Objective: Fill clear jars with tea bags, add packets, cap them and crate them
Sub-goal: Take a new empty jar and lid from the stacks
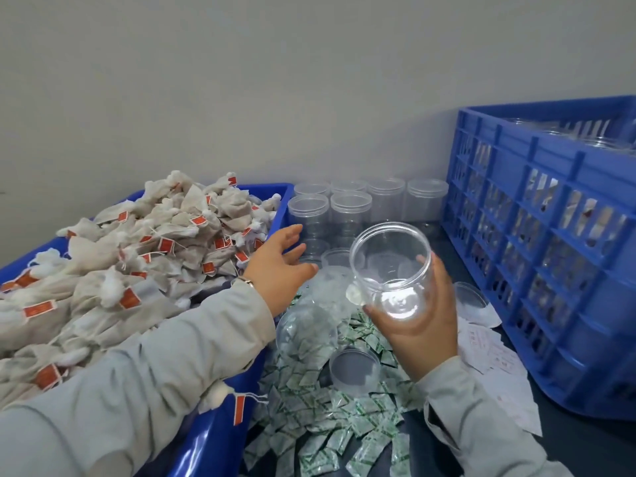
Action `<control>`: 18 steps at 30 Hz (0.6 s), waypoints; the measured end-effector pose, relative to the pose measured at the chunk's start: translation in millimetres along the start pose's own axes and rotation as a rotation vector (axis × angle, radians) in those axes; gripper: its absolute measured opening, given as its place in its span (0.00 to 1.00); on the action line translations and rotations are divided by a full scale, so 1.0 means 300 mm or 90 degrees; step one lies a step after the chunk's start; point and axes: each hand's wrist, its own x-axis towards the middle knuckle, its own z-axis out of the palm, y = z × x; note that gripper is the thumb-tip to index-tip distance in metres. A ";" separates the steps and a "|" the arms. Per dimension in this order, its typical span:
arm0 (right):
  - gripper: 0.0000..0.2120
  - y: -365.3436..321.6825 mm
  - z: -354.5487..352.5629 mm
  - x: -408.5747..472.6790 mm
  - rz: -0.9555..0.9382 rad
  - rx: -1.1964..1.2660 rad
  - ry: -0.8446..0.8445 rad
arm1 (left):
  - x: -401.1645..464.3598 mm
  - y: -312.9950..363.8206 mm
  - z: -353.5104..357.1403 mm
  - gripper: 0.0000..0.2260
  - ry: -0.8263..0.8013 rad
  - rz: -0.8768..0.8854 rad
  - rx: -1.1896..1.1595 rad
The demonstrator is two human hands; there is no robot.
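My right hand (418, 321) grips an empty clear jar (392, 266), tilted with its uncapped mouth toward me. My left hand (278, 266) hovers with spread fingers over the right edge of a blue bin (213, 438) heaped with cloth tea bags (137, 256) bearing orange tags. It holds nothing. A pile of small green-and-white packets (330, 428) lies on the dark table below the jar. Several capped empty clear jars (351, 208) stand at the back by the wall. A clear lid (354, 370) lies on the packets.
A tall blue slatted crate (537, 256) holding filled jars stands at the right. Another clear lid (471, 296) and white paper slips (499, 359) lie beside it. A clear round container (306, 328) lies by the bin. A grey wall closes the back.
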 end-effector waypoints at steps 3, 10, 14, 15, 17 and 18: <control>0.50 -0.048 0.045 -0.054 0.017 0.080 -0.092 | 0.000 0.004 0.010 0.20 -0.001 0.033 0.023; 0.42 -0.145 0.111 -0.115 0.042 0.162 -0.116 | 0.100 0.035 -0.153 0.10 0.184 0.097 0.173; 0.42 -0.160 0.140 -0.129 0.059 0.202 -0.109 | 0.167 -0.032 -0.280 0.12 0.167 0.004 0.418; 0.42 -0.160 0.150 -0.133 0.057 0.201 -0.109 | 0.174 -0.056 -0.296 0.14 0.132 -0.034 0.486; 0.43 -0.161 0.169 -0.143 0.061 0.207 -0.111 | 0.179 -0.108 -0.305 0.17 0.042 -0.086 0.596; 0.44 -0.165 0.177 -0.149 0.065 0.210 -0.115 | 0.174 -0.131 -0.301 0.18 -0.023 -0.103 0.662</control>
